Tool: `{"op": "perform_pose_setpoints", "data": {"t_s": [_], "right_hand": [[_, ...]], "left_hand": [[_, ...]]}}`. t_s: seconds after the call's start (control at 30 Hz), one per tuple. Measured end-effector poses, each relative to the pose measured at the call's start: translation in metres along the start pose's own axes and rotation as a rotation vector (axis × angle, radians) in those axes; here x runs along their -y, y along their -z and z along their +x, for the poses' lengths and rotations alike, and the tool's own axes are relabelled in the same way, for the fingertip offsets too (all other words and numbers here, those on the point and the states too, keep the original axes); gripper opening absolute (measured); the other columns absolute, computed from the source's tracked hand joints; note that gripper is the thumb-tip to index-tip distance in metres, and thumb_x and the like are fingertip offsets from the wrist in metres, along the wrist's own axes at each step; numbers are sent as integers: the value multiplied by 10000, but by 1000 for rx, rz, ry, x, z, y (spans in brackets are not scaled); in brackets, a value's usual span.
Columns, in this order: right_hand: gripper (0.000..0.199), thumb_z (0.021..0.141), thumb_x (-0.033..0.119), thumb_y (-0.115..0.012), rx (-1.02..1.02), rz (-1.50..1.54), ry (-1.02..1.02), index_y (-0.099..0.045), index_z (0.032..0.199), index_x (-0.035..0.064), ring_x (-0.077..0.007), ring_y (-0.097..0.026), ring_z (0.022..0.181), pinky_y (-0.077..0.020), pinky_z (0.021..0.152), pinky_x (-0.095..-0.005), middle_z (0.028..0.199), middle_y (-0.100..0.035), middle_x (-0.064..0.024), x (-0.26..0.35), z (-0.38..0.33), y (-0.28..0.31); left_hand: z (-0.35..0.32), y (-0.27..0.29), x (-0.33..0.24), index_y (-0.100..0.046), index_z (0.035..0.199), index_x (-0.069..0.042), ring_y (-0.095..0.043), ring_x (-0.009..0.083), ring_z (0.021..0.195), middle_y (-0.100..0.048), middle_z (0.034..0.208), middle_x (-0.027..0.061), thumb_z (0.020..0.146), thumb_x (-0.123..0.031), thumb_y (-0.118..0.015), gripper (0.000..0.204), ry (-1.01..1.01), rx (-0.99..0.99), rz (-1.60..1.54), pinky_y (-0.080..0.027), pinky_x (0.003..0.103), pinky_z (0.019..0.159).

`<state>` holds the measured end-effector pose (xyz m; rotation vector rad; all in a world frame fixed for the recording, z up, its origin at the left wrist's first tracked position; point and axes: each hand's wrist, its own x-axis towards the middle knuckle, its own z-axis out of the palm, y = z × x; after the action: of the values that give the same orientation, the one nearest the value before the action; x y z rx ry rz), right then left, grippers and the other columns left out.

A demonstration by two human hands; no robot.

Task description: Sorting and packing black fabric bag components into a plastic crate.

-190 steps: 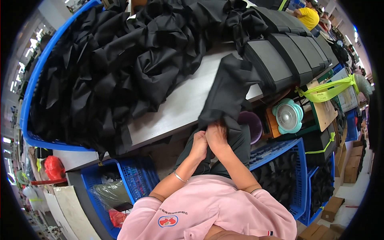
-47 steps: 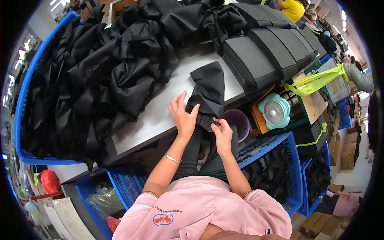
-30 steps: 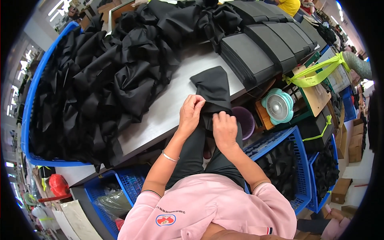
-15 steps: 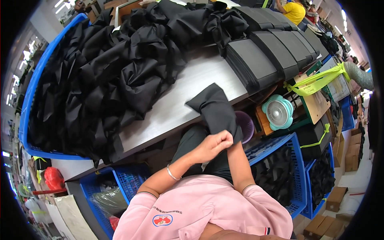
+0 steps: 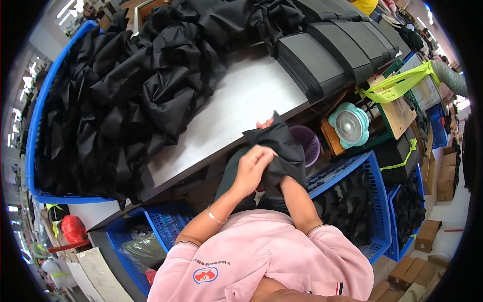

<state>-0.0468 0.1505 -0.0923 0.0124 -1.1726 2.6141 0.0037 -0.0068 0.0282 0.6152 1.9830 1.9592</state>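
Note:
A limp black fabric bag (image 5: 282,143) is held over my lap, just off the table's front edge. My left hand (image 5: 253,168) is closed, with its fingertips pinching the near left side of the cloth. My right forearm runs up into the bag from below, and the cloth covers most of that hand. Only the fingertips of my right hand (image 5: 264,124) show, bent at the bag's far edge beside a pointed corner. The palm and thumb are hidden. A big heap of crumpled black fabric (image 5: 171,85) lies beyond, on the table's left.
The pale metal tabletop (image 5: 236,105) carries stacks of flat black pieces (image 5: 314,63) at the back right. A purple basket (image 5: 306,146) and a turquoise fan (image 5: 348,126) are to the right. Blue crates (image 5: 380,211) stand low on both sides, and a blue rim (image 5: 37,121) borders the heap.
The black bag has been drawn down along my right forearm, and right fingertips now show at its far edge. My left hand has shifted slightly left and nearer the table.

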Motion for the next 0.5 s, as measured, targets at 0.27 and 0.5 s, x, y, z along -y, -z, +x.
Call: {"op": "perform_pose_setpoints", "data": {"t_s": [0.27,0.5], "right_hand": [[319,981,98,-553,5,-611,-156,-554,1275,-27,-187,-593,979,-465,861,-287,1098,-619,-90,52,-123,-105],[85,954,67,-583,329,-932,-111,-574,960,-17,-187,-554,877,-448,806,-287,947,-566,-89,94,-188,-77]], "left_hand": [[77,41,25,-669,940,3,-567,123,808,-632,869,47,982,-127,-594,156,-192,-455,175,-452,257,767],[88,83,48,-684,927,-8,-595,130,771,-657,839,47,972,-162,-626,171,-98,-631,167,-474,282,729]]}}
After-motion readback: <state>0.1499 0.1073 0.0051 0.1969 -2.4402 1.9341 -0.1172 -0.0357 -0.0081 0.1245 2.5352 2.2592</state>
